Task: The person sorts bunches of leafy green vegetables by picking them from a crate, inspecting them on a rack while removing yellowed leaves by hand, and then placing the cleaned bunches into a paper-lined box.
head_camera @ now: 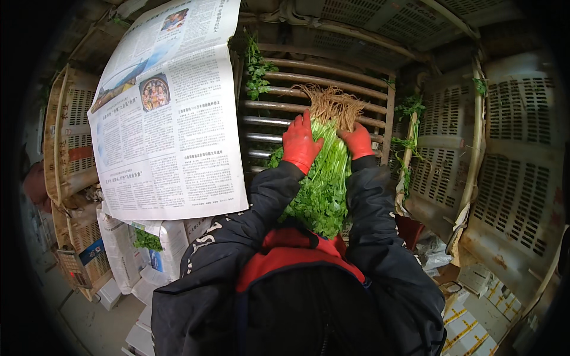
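A thick bunch of leafy green stalks (pixel 327 162), like coriander or leaf celery, lies across a slatted rack (pixel 267 120). Its tangled brown roots (pixel 331 104) point away from me, and the leaves come down to my chest. My left hand (pixel 303 142), in a red glove, rests against the left side of the stalks, fingers stretched out and thumb apart. On the other side my red-gloved right hand (pixel 357 141) curls around the stalks' edge just below the roots; its fingertips are partly hidden. Sheets of printed newspaper (pixel 173 120) lie to the left of the rack.
Loose leafy sprigs (pixel 258 66) hang at the rack's far left corner, others (pixel 407 138) along the right frame. Slotted plastic crate panels (pixel 512 155) wall the right side. A device with lit red digits (pixel 75 269) stands lower left. Taped boxes (pixel 472 327) sit lower right.
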A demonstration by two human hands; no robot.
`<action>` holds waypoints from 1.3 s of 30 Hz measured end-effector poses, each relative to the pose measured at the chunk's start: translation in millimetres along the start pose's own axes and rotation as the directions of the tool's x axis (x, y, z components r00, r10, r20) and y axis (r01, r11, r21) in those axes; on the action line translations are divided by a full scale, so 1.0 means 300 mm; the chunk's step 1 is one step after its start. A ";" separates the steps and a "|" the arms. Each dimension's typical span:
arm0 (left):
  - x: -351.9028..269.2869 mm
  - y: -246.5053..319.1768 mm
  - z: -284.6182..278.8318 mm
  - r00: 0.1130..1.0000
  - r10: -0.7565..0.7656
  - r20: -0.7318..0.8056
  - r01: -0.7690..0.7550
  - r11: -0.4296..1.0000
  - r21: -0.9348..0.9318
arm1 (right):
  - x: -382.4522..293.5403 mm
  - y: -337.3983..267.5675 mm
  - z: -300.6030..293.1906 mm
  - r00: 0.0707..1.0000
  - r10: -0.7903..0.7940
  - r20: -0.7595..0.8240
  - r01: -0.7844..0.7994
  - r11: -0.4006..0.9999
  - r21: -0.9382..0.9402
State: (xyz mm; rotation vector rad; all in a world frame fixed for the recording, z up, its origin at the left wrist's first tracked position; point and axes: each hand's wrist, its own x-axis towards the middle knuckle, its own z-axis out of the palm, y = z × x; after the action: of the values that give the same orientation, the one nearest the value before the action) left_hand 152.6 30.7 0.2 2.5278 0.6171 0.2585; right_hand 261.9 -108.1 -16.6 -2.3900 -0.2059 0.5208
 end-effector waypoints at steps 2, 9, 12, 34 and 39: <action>0.004 -0.005 -0.001 1.000 0.003 -0.003 -0.004 0.999 -0.032 | 0.053 0.137 -0.015 0.995 -0.030 0.092 0.007 0.971 0.238; 0.009 -0.001 -0.002 0.996 -0.076 0.051 0.079 0.994 -0.072 | 0.092 0.107 -0.020 0.999 -0.032 -0.034 0.040 0.957 0.287; 0.029 -0.007 -0.022 0.984 -0.169 0.057 0.176 0.970 -0.169 | 0.075 0.017 0.040 0.994 -0.092 -0.055 0.094 0.995 0.027; 0.029 0.042 0.003 0.994 0.031 -0.108 -0.055 0.972 -0.227 | 0.072 -0.182 0.003 0.966 -0.161 0.204 0.095 0.949 0.300; 0.033 0.042 0.008 0.997 0.016 -0.070 -0.036 0.953 -0.301 | 0.130 -0.161 0.063 0.978 -0.077 0.196 0.103 0.987 -0.127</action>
State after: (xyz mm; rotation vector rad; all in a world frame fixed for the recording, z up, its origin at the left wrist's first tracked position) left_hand 166.9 24.7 5.4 2.2408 0.5256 0.4158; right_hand 288.9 -49.2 -10.6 -2.4482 -0.4463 0.7130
